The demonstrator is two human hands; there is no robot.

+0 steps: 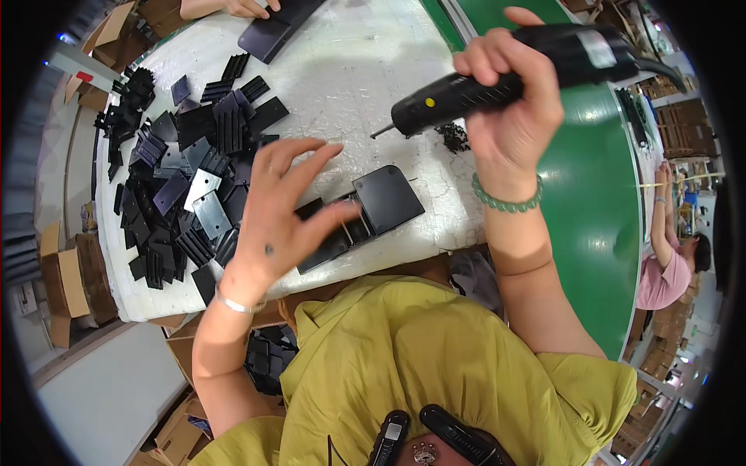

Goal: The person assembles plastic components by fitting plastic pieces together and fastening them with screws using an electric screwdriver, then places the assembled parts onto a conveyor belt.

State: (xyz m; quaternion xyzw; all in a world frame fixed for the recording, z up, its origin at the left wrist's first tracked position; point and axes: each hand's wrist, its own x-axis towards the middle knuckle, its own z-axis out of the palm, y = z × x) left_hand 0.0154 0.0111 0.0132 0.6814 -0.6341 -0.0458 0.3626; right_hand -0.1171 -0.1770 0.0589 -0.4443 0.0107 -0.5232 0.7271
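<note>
My right hand [509, 101] is wrapped round a black corded electric screwdriver [458, 99], held above the table with its thin bit pointing left and down. My left hand [291, 202] hovers over a black rectangular housing [388, 200], thumb and fingers spread apart, nothing visible between them. The housing lies near the table's front edge, its right end a smooth plate and its middle showing an open gap with lighter metal edges. Part of its left side is hidden behind my left hand. A small heap of dark screws [454, 137] lies beneath the screwdriver.
A large pile of black ribbed and flat metal pieces [203, 167] covers the left of the white table [350, 70]. Across it, another person's hand [249, 8] is beside a dark housing [272, 33]. A green surface [587, 210] runs along the right. Cardboard boxes [74, 283] stand left.
</note>
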